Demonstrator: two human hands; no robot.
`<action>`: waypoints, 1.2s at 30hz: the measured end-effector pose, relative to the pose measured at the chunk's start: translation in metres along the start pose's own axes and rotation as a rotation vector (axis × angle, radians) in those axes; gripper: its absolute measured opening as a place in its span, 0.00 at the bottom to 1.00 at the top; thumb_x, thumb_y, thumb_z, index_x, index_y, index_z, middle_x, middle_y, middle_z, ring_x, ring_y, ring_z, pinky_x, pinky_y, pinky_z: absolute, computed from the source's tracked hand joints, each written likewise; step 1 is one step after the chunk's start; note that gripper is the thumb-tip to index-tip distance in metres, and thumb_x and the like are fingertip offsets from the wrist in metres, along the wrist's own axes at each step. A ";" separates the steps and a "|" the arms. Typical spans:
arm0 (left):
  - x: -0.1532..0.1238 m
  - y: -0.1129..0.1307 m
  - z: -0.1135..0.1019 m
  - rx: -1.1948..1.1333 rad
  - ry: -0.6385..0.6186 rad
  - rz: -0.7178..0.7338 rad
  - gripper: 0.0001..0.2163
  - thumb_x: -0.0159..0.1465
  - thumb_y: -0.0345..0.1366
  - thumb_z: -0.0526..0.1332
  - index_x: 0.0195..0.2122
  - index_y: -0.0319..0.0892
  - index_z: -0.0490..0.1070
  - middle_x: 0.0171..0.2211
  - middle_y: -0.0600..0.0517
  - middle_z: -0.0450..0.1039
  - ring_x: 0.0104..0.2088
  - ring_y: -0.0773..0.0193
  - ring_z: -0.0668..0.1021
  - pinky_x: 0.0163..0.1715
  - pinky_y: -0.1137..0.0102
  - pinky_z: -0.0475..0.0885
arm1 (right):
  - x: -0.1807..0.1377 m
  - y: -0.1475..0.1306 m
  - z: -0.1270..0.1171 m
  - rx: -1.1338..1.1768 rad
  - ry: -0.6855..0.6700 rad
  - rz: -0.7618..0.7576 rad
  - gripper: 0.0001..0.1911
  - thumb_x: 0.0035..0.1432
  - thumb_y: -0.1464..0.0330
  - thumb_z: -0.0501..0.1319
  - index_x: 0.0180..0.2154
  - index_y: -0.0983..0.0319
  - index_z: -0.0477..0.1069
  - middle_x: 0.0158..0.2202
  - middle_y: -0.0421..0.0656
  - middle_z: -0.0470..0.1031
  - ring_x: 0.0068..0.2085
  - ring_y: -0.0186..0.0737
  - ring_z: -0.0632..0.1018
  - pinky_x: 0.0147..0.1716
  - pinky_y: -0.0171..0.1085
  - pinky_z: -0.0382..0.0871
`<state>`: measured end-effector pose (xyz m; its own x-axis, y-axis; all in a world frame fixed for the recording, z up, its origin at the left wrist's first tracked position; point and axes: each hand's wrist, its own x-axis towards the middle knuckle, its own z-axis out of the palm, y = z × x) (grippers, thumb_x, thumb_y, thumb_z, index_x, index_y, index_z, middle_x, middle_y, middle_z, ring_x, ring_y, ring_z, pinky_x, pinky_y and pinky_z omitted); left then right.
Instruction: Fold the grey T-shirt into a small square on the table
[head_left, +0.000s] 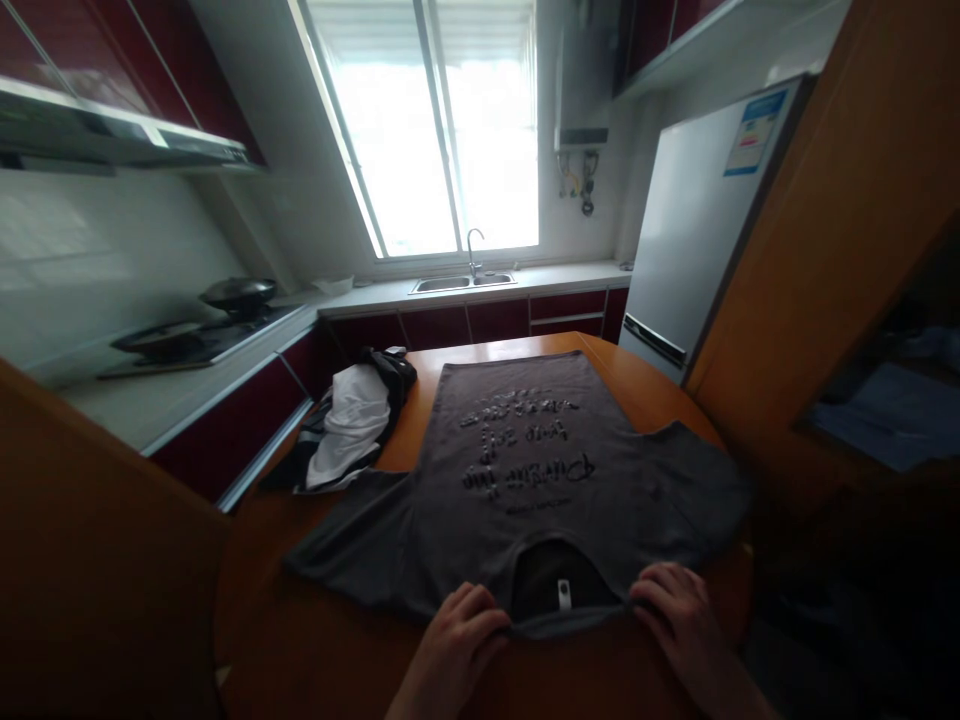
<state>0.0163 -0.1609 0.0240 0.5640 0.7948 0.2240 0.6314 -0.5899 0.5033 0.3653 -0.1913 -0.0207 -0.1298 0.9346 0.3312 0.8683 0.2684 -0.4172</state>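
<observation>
A grey T-shirt with dark printed lettering lies spread flat on a round orange wooden table, collar toward me. My left hand rests at the left side of the collar, fingers curled onto the fabric's edge. My right hand rests on the right side of the collar and shoulder, its fingers bent and pressed on the cloth. A small white label shows inside the neck opening between the two hands.
A black and white garment lies bunched on the table's left edge. Behind are a counter with a sink, a stove with a pan at left, and a silver fridge at right. A wooden panel stands right.
</observation>
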 end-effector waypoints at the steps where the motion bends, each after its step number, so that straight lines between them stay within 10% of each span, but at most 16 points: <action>1: -0.001 0.001 -0.001 0.000 0.004 0.002 0.08 0.66 0.25 0.63 0.39 0.47 0.76 0.38 0.52 0.76 0.40 0.62 0.77 0.41 0.71 0.74 | -0.001 0.000 0.001 0.002 0.006 -0.012 0.08 0.60 0.73 0.62 0.38 0.54 0.75 0.42 0.40 0.78 0.46 0.43 0.78 0.52 0.46 0.63; 11: -0.008 0.008 -0.011 -0.046 -0.070 -0.019 0.07 0.67 0.30 0.62 0.40 0.48 0.77 0.38 0.51 0.77 0.40 0.61 0.79 0.42 0.70 0.76 | -0.005 -0.008 -0.017 0.049 -0.145 -0.058 0.03 0.64 0.68 0.62 0.37 0.54 0.75 0.41 0.40 0.78 0.46 0.43 0.78 0.51 0.43 0.66; 23: -0.022 -0.066 -0.031 0.183 0.524 -0.211 0.12 0.70 0.41 0.57 0.48 0.47 0.78 0.50 0.48 0.78 0.50 0.56 0.81 0.52 0.59 0.78 | 0.009 0.023 0.016 0.015 0.221 0.098 0.24 0.62 0.74 0.49 0.53 0.59 0.76 0.60 0.47 0.72 0.61 0.47 0.71 0.61 0.48 0.67; 36: -0.011 -0.074 -0.031 0.174 0.476 -0.237 0.12 0.68 0.36 0.57 0.46 0.47 0.79 0.55 0.48 0.76 0.57 0.54 0.78 0.56 0.55 0.76 | -0.005 0.024 0.045 -0.273 0.223 0.286 0.33 0.69 0.56 0.46 0.63 0.71 0.66 0.67 0.62 0.61 0.68 0.63 0.62 0.64 0.61 0.59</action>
<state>-0.0527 -0.1214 0.0100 0.1193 0.8614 0.4937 0.8129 -0.3702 0.4496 0.3653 -0.1788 -0.0705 0.2137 0.8810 0.4222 0.9526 -0.0921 -0.2899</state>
